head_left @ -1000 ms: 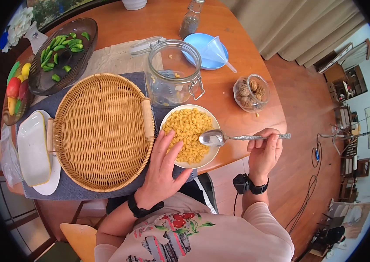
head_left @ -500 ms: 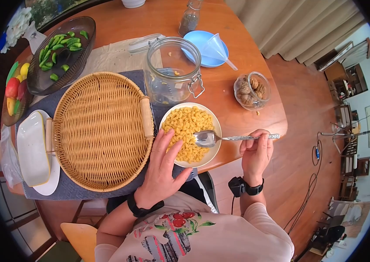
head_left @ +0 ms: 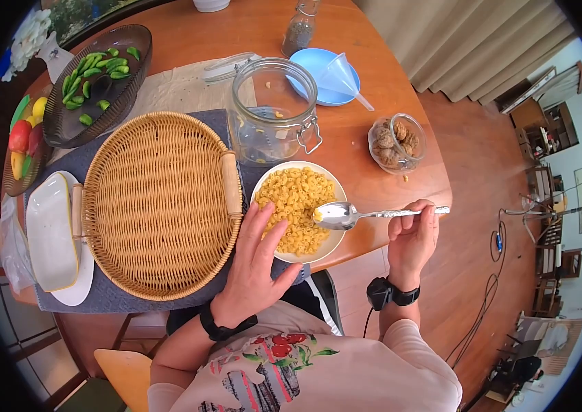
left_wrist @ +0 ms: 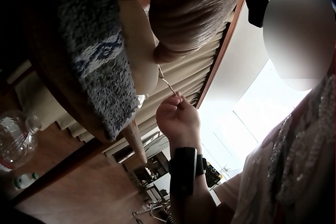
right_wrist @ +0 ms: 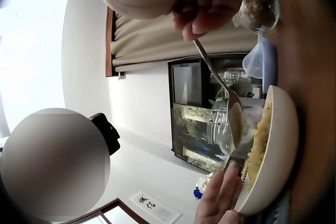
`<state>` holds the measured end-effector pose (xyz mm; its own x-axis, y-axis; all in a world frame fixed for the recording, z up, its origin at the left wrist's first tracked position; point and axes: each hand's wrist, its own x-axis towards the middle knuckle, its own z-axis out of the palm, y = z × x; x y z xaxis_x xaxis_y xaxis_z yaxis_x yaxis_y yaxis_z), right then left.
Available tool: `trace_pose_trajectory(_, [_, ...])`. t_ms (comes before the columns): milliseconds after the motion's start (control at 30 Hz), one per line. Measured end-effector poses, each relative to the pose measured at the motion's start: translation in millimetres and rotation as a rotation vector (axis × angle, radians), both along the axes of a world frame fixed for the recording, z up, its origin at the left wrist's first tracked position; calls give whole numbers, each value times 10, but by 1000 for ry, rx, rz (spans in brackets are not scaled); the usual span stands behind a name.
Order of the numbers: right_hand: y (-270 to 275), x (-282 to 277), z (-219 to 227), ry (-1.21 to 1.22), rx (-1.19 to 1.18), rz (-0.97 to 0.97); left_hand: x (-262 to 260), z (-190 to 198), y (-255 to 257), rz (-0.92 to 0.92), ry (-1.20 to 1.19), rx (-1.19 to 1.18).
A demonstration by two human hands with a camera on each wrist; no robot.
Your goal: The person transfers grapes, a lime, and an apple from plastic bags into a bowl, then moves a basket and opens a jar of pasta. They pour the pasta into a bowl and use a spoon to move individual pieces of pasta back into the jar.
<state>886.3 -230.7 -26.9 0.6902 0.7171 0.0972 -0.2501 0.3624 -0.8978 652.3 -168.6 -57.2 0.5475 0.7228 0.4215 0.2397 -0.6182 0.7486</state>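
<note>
A white bowl of yellow elbow macaroni stands near the table's edge. My right hand pinches a metal spoon by its handle, to the right of the bowl. The spoon's head is over the macaroni, with a bit of yellow at its tip. In the right wrist view, the spoon slants down above the bowl. My left hand lies with straight fingers at the bowl's left rim. Behind the bowl is a glass clip-top jar, with a few macaroni pieces inside.
A round wicker basket sits left of the bowl on a dark cloth. Beyond are a blue plate with a clear funnel and a glass jar of walnuts. Green peppers lie in an oval dish; white dishes are far left.
The spoon dipped left over the macaroni, then came back right, now showing yellow at its tip. My right hand moved with it; the left hand has stayed at the bowl.
</note>
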Motion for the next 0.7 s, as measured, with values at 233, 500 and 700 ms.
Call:
trace_pose_trajectory(233, [271, -20, 335, -41, 149, 3, 1, 13, 2, -1, 1, 12])
trace_pose_trajectory(500, [793, -152, 586, -201, 320, 85, 1, -14, 0, -2, 11, 39])
trace_pose_trajectory(700, [929, -171, 550, -240, 282, 100, 5, 10, -7, 6, 2, 34])
